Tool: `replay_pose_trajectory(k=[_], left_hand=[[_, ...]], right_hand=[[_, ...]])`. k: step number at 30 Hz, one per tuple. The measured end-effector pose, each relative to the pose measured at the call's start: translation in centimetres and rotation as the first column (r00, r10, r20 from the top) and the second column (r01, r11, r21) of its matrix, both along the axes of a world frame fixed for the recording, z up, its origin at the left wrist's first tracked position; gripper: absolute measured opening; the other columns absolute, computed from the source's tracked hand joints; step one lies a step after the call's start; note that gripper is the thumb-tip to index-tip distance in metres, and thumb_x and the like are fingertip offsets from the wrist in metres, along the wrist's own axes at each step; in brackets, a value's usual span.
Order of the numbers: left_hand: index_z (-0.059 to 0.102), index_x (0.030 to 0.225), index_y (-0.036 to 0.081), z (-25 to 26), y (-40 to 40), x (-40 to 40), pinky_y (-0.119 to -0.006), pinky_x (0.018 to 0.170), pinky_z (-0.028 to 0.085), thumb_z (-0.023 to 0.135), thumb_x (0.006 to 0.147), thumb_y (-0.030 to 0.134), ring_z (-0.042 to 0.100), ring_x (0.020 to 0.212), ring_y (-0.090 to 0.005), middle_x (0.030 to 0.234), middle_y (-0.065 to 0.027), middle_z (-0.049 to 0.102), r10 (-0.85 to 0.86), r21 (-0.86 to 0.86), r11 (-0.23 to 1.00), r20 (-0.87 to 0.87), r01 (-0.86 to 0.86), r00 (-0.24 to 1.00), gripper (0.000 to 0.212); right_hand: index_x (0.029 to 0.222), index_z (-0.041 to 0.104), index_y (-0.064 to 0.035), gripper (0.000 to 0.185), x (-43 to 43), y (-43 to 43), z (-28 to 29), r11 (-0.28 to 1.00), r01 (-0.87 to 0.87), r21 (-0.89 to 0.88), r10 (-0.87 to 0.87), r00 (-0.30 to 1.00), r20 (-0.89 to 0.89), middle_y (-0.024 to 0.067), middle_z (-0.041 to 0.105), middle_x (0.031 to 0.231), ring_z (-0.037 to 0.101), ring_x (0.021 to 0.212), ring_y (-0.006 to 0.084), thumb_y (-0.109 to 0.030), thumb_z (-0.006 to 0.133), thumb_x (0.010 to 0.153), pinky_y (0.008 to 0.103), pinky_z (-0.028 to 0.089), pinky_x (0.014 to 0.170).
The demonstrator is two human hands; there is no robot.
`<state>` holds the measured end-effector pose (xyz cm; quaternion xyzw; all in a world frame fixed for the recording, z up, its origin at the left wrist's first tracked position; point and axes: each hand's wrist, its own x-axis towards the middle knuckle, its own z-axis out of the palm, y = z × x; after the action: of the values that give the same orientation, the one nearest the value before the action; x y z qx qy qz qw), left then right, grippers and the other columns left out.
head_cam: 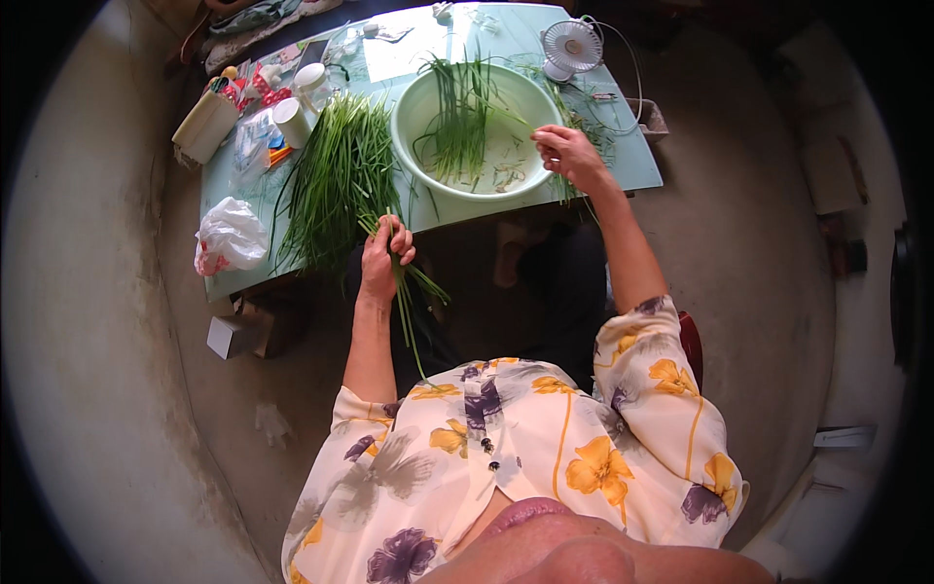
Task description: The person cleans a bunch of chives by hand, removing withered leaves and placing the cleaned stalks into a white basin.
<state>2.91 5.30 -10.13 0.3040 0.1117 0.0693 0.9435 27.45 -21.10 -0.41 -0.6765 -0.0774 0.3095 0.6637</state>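
My left hand [388, 250] is closed around a small bunch of green chive stalks [410, 321], in front of the table's near edge. Their lower ends hang towards my shirt. Just beyond that hand lies a large heap of long chives [339, 171], partly over the table's edge. At the right rim of a pale green plastic basin [467, 196], my right hand [573, 155] pinches a thin chive blade [516, 118] between thumb and fingers. Inside the basin are a bundle of chives [463, 117] and loose trimmings [509, 175].
A small white fan [573, 47] with a cord stands at the table's far right. Chive scraps [584, 120] lie right of the basin. White jars [292, 120], a toilet-paper-like roll [206, 124] and a crumpled plastic bag [232, 235] occupy the left side. A box [232, 336] sits below.
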Motion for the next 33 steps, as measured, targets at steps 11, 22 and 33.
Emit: replay_pose_trajectory(k=[11,22,33], left_hand=[[0.059,0.092,0.009,0.8,-1.3,-0.9,-0.021,0.041,0.018,0.059,0.099,0.034,0.022,0.046,-0.0029,0.06,0.0084,0.027,0.196,0.241,0.956,-0.107,-0.165,0.975,0.026],[0.071,0.106,0.003,15.6,-7.5,-2.7,-0.025,0.059,0.043,0.072,0.087,0.009,0.053,0.066,-0.0124,0.075,-0.0036,0.054,-0.001,0.925,0.158,0.351,-0.346,0.936,0.02],[0.069,0.098,0.005,11.6,-11.7,-1.7,-0.036,0.061,0.052,0.076,0.083,0.017,0.064,0.069,-0.027,0.086,-0.0062,0.061,-0.295,0.971,-0.047,0.212,-0.236,0.932,0.02]], right_hand=[[0.092,0.062,-0.0031,0.02,-6.6,-10.5,4.5,0.963,-0.021,0.267,0.051,0.993,-0.108,-0.0066,0.042,0.063,0.034,0.052,0.003,-0.019,0.054,0.101,0.019,0.028,0.046],[0.09,0.069,0.0001,0.026,-13.2,-8.5,6.7,0.909,-0.255,-0.329,0.373,0.848,0.375,-0.0019,0.057,0.065,0.045,0.057,0.0051,-0.024,0.063,0.096,0.0229,0.037,0.052],[0.089,0.07,0.002,0.025,-15.4,-6.0,6.5,0.849,-0.334,-0.409,0.523,0.64,0.563,0.0115,0.064,0.068,0.055,0.058,0.015,-0.022,0.066,0.092,0.0302,0.046,0.058]])
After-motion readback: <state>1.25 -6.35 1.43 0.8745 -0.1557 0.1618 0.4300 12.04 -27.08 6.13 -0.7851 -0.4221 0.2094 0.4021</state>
